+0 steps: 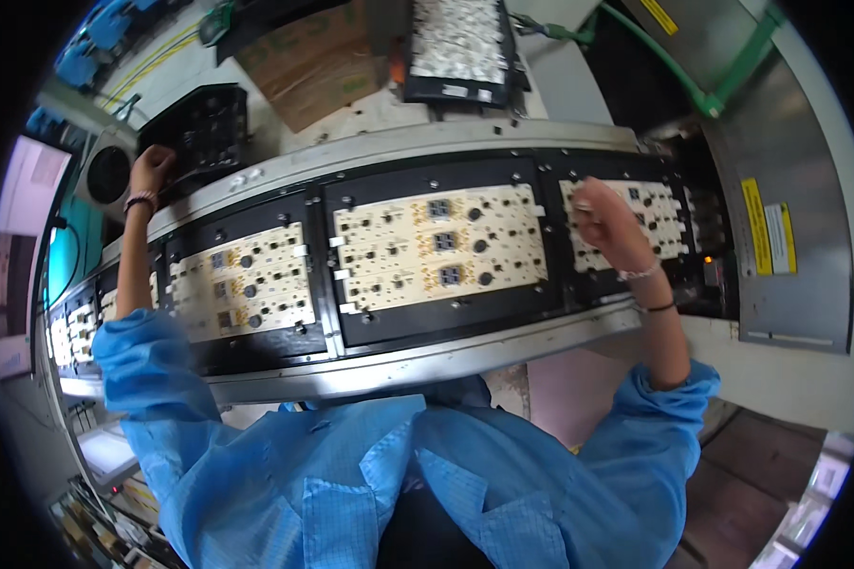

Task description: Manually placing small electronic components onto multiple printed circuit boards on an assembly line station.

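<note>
My left hand [152, 171], its fingers curled closed, is over the near left edge of a black bin [209, 119] with small dark parts in it. Whatever its fingers hold, if anything, is hidden. Over the left part of the right-hand circuit board [669, 228] is my right hand [615, 228], also closed; what sits in its fingertips is too small to make out. A cream circuit board [380, 270] with dark display blocks and round black parts lies in a black carrier frame [389, 329] between my hands. Another such board [289, 261] lies to its left.
A metal rail [399, 372] runs along the line's near side. Behind the line stand a cardboard box [318, 76] and a black tray of pale small parts [457, 43]. A grey metal cabinet [788, 284] stands at right, a screen [28, 256] at far left.
</note>
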Demonstrator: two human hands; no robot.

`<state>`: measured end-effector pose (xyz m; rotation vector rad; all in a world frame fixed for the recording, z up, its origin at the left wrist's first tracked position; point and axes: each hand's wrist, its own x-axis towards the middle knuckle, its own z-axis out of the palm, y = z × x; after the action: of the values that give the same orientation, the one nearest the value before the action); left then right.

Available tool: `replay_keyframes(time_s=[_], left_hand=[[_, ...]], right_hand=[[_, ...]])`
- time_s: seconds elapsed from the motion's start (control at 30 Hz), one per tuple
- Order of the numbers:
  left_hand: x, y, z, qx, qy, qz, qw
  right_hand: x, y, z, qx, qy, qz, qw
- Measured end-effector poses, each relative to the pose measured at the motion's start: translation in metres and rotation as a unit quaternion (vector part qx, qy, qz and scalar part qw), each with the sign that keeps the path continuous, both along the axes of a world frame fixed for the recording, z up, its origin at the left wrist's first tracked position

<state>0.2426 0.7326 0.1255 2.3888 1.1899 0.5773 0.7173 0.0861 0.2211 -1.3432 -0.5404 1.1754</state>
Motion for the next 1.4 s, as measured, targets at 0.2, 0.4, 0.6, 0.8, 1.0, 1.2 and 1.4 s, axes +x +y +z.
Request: replay_keyframes(time_s=[0.2,0.4,0.6,0.8,1.0,1.2,1.4], left_hand=[[-0.003,0.03,-0.05,-0.085,-0.018,0.035,0.996],[-0.009,0.042,-0.056,-0.073,-0.074,0.013,0.995],[0.03,-0.058,-0.015,-0.128,-0.328,0.051,0.935],[0.099,-0.244,0.038,-0.149,-0.384,-0.04,0.91],[0.15,-0.386,0.043,-0.234,-0.238,-0.226,0.915],[0.156,-0.403,0.051,-0.161,-0.133,-0.266,0.941],[0.149,-0.396,0.046,-0.195,-0.159,-0.223,0.942]], right_hand=[[-0.001,-0.008,-0.031,-0.018,-0.139,0.103,0.985],[-0.004,-0.021,-0.049,0.027,-0.117,0.12,0.985],[-0.002,-0.039,-0.052,-0.051,-0.156,0.09,0.982],[0.015,-0.045,-0.071,-0.049,-0.276,0.033,0.959],[-0.002,-0.015,-0.048,-0.085,-0.55,0.099,0.825],[-0.009,-0.011,-0.049,-0.072,-0.671,0.128,0.727],[-0.021,-0.01,-0.052,-0.075,-0.739,0.099,0.662]])
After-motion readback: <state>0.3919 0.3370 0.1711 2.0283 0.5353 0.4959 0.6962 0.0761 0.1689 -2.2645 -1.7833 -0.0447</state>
